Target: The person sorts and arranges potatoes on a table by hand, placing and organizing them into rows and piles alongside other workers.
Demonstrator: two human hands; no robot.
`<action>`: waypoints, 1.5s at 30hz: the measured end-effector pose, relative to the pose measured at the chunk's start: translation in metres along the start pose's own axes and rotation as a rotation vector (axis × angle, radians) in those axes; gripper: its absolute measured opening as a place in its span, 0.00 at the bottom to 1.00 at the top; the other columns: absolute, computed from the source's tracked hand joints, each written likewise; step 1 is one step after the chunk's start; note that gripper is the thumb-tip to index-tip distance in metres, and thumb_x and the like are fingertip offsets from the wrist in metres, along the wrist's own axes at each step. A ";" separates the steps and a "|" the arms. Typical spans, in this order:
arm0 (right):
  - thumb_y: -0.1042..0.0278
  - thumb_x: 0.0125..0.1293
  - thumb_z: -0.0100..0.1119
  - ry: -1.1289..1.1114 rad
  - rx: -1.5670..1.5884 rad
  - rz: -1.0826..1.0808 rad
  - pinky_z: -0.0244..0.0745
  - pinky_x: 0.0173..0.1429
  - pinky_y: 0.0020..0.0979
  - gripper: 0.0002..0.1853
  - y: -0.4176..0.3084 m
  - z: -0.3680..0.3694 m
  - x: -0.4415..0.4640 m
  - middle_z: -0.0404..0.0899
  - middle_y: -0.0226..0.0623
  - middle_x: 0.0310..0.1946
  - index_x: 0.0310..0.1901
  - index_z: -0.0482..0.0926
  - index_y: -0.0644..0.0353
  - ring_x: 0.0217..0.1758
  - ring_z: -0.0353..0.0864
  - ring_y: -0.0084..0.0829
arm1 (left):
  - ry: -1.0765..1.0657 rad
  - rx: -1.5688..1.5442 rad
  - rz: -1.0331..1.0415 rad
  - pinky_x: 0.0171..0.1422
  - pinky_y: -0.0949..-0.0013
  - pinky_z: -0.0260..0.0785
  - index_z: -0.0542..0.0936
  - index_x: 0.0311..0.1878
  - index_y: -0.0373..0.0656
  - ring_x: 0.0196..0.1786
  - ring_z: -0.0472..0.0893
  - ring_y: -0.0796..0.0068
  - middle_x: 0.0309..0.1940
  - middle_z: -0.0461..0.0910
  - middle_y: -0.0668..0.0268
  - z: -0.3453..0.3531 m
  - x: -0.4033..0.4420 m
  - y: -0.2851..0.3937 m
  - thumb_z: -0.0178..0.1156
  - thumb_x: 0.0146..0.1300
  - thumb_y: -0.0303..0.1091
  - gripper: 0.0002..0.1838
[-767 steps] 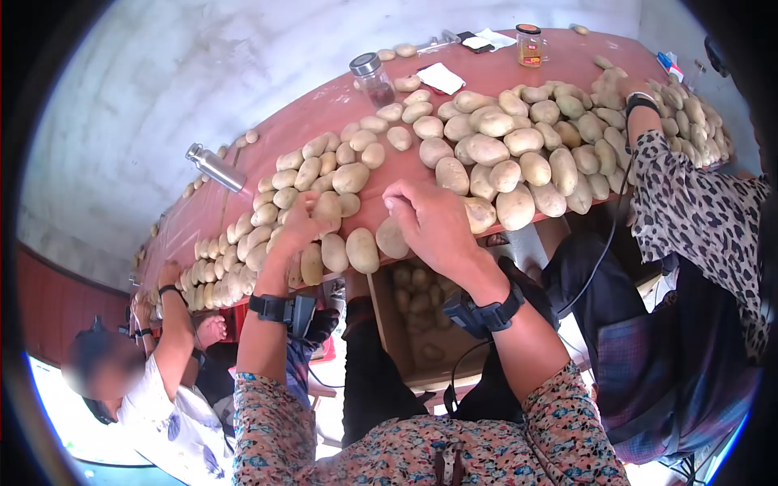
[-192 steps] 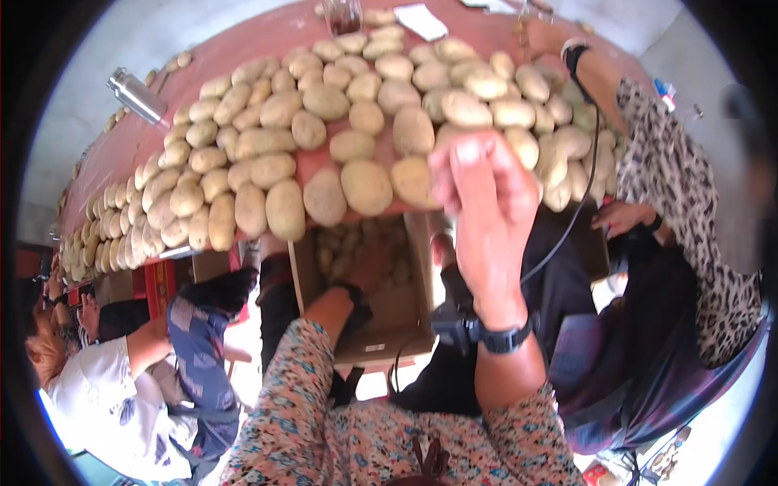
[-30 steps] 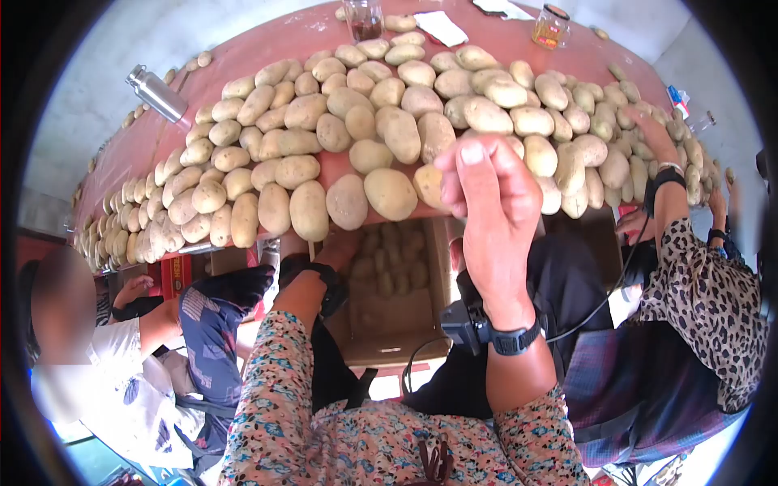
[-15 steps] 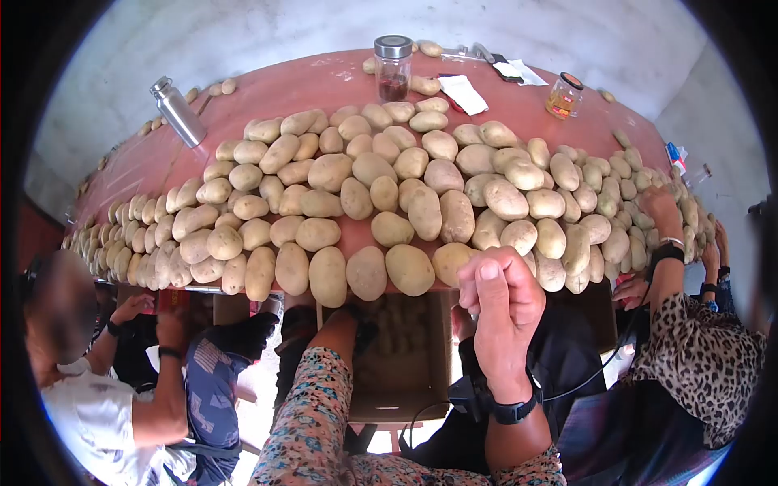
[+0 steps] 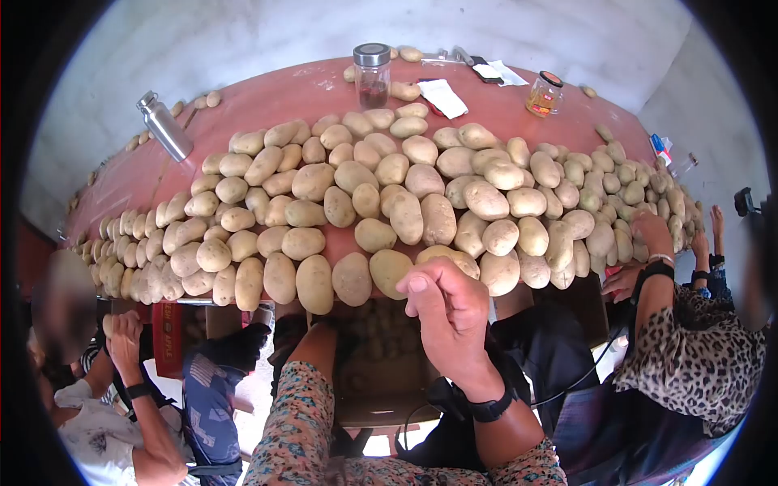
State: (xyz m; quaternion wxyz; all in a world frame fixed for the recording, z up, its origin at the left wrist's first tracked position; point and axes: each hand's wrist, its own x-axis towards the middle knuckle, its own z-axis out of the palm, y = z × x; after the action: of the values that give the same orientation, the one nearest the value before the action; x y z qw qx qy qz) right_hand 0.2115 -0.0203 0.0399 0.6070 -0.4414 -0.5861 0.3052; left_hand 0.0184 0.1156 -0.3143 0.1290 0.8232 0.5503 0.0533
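Reaching below the table (image 5: 259,101), your left arm (image 5: 312,356) ends in shadow by the box (image 5: 381,411), so you cannot tell what that hidden hand grips. Your right hand (image 5: 451,312) hovers before the table's edge, fingers curled, thumb drawn in, near the front row of potatoes (image 5: 314,285). Behind lie many more; farther back stand a steel bottle (image 5: 165,127) and a lidded jar (image 5: 373,81).

Smooth matt potatoes (image 5: 314,285), shiny metal flask (image 5: 166,128), clear glossy jar (image 5: 373,79), cloth sleeve (image 5: 293,423).
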 end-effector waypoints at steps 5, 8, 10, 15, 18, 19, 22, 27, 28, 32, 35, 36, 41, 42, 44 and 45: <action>0.67 0.75 0.50 0.036 0.030 0.002 0.62 0.28 0.17 0.12 0.004 0.003 0.001 0.76 0.26 0.27 0.34 0.77 0.63 0.24 0.68 0.12 | 0.078 -0.296 0.106 0.61 0.47 0.68 0.77 0.56 0.39 0.62 0.71 0.47 0.59 0.70 0.44 -0.042 -0.031 0.018 0.65 0.57 0.44 0.27; 0.68 0.73 0.51 0.043 0.029 0.024 0.62 0.26 0.19 0.12 -0.003 0.003 0.005 0.73 0.27 0.21 0.33 0.77 0.64 0.22 0.68 0.13 | 0.105 -0.455 0.142 0.61 0.47 0.68 0.76 0.56 0.39 0.63 0.70 0.46 0.59 0.69 0.44 -0.069 -0.060 0.051 0.66 0.56 0.45 0.27; 0.69 0.73 0.53 0.067 0.051 0.030 0.61 0.25 0.21 0.12 -0.004 0.005 0.006 0.71 0.26 0.17 0.31 0.78 0.64 0.21 0.67 0.14 | 0.091 -0.304 0.108 0.62 0.50 0.68 0.78 0.55 0.38 0.61 0.71 0.47 0.59 0.68 0.46 -0.079 -0.086 0.073 0.66 0.56 0.45 0.27; 0.68 0.73 0.52 0.091 0.087 0.033 0.58 0.25 0.20 0.12 0.001 0.004 0.009 0.70 0.23 0.17 0.31 0.78 0.63 0.21 0.64 0.11 | -0.062 -0.509 0.050 0.61 0.61 0.68 0.81 0.51 0.35 0.54 0.74 0.53 0.54 0.69 0.53 -0.132 -0.154 0.107 0.66 0.56 0.46 0.26; 0.68 0.73 0.52 0.114 0.126 0.028 0.56 0.25 0.20 0.12 0.001 0.001 0.012 0.70 0.23 0.18 0.32 0.77 0.63 0.22 0.63 0.11 | -0.216 -0.941 0.005 0.61 0.66 0.67 0.81 0.50 0.34 0.56 0.72 0.64 0.51 0.68 0.59 -0.167 -0.180 0.113 0.65 0.59 0.44 0.23; 0.68 0.73 0.52 0.122 0.122 0.034 0.56 0.25 0.20 0.12 0.001 0.001 0.011 0.70 0.23 0.18 0.32 0.77 0.63 0.22 0.63 0.11 | -0.183 -1.079 0.078 0.60 0.68 0.68 0.80 0.52 0.33 0.55 0.72 0.68 0.50 0.67 0.60 -0.185 -0.183 0.113 0.64 0.60 0.41 0.23; 0.68 0.73 0.53 0.131 0.137 0.027 0.58 0.26 0.21 0.11 -0.001 -0.001 0.011 0.70 0.22 0.18 0.32 0.77 0.63 0.22 0.63 0.11 | -0.028 -1.322 0.157 0.59 0.69 0.68 0.77 0.55 0.33 0.53 0.72 0.72 0.49 0.65 0.62 -0.239 -0.181 0.125 0.63 0.60 0.37 0.23; 0.69 0.74 0.51 0.162 0.093 -0.001 0.60 0.28 0.20 0.12 -0.006 -0.002 0.011 0.71 0.23 0.20 0.32 0.77 0.64 0.24 0.65 0.12 | 0.443 -0.912 0.174 0.59 0.65 0.68 0.76 0.55 0.35 0.54 0.71 0.68 0.49 0.64 0.60 -0.292 -0.134 0.130 0.66 0.55 0.33 0.24; 0.69 0.74 0.50 0.158 0.115 -0.031 0.61 0.29 0.20 0.12 -0.006 -0.001 0.012 0.71 0.24 0.21 0.32 0.77 0.65 0.25 0.65 0.12 | 0.521 -0.686 0.180 0.58 0.63 0.68 0.77 0.54 0.35 0.54 0.71 0.65 0.48 0.65 0.58 -0.299 -0.123 0.134 0.67 0.54 0.35 0.25; 0.69 0.75 0.49 0.132 0.148 -0.009 0.60 0.29 0.20 0.13 -0.010 -0.005 0.012 0.71 0.24 0.21 0.32 0.75 0.64 0.24 0.65 0.12 | 0.617 -0.240 0.165 0.54 0.58 0.67 0.78 0.51 0.35 0.50 0.71 0.56 0.46 0.68 0.55 -0.288 -0.085 0.125 0.71 0.50 0.39 0.26; 0.69 0.75 0.49 0.133 0.118 -0.007 0.60 0.29 0.19 0.13 -0.009 -0.006 0.012 0.71 0.24 0.21 0.32 0.75 0.64 0.25 0.65 0.12 | 0.646 -0.282 0.120 0.54 0.56 0.65 0.79 0.47 0.34 0.49 0.71 0.55 0.44 0.70 0.55 -0.284 -0.082 0.123 0.71 0.50 0.41 0.25; 0.69 0.75 0.49 0.136 0.134 -0.008 0.59 0.29 0.19 0.13 -0.009 -0.006 0.011 0.70 0.24 0.20 0.32 0.75 0.63 0.25 0.64 0.12 | 0.646 -0.278 0.119 0.54 0.56 0.65 0.79 0.47 0.34 0.49 0.71 0.55 0.44 0.70 0.55 -0.282 -0.082 0.119 0.71 0.50 0.41 0.25; 0.68 0.75 0.49 0.135 0.124 -0.023 0.58 0.29 0.19 0.13 -0.008 -0.006 0.011 0.70 0.23 0.20 0.31 0.75 0.63 0.24 0.64 0.12 | 0.818 -0.109 -0.026 0.54 0.56 0.64 0.80 0.39 0.32 0.51 0.70 0.56 0.46 0.71 0.57 -0.301 -0.071 0.084 0.71 0.51 0.45 0.23; 0.68 0.75 0.50 0.137 0.125 -0.030 0.58 0.29 0.19 0.13 -0.006 -0.005 0.011 0.70 0.23 0.20 0.31 0.75 0.63 0.24 0.64 0.12 | 0.825 -0.100 -0.027 0.54 0.56 0.64 0.80 0.39 0.32 0.51 0.70 0.56 0.46 0.71 0.57 -0.309 -0.065 0.079 0.71 0.51 0.45 0.23; 0.68 0.75 0.50 0.133 0.135 -0.042 0.58 0.29 0.20 0.14 -0.006 -0.003 0.011 0.70 0.23 0.20 0.31 0.75 0.63 0.24 0.64 0.12 | 0.873 0.109 -0.233 0.56 0.51 0.61 0.83 0.40 0.33 0.56 0.69 0.55 0.49 0.72 0.59 -0.325 -0.051 0.066 0.68 0.53 0.47 0.24; 0.68 0.74 0.50 0.130 0.122 -0.039 0.58 0.29 0.20 0.13 -0.006 -0.003 0.010 0.70 0.23 0.20 0.31 0.75 0.63 0.24 0.64 0.12 | 0.879 0.113 -0.236 0.56 0.51 0.61 0.83 0.40 0.33 0.56 0.69 0.55 0.49 0.72 0.59 -0.327 -0.043 0.055 0.68 0.53 0.47 0.24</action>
State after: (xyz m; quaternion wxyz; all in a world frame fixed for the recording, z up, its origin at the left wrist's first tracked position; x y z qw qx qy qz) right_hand 0.2148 -0.0141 0.0502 0.6756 -0.4108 -0.5342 0.2991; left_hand -0.0248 0.1063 0.0173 -0.1566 0.6598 0.6450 0.3524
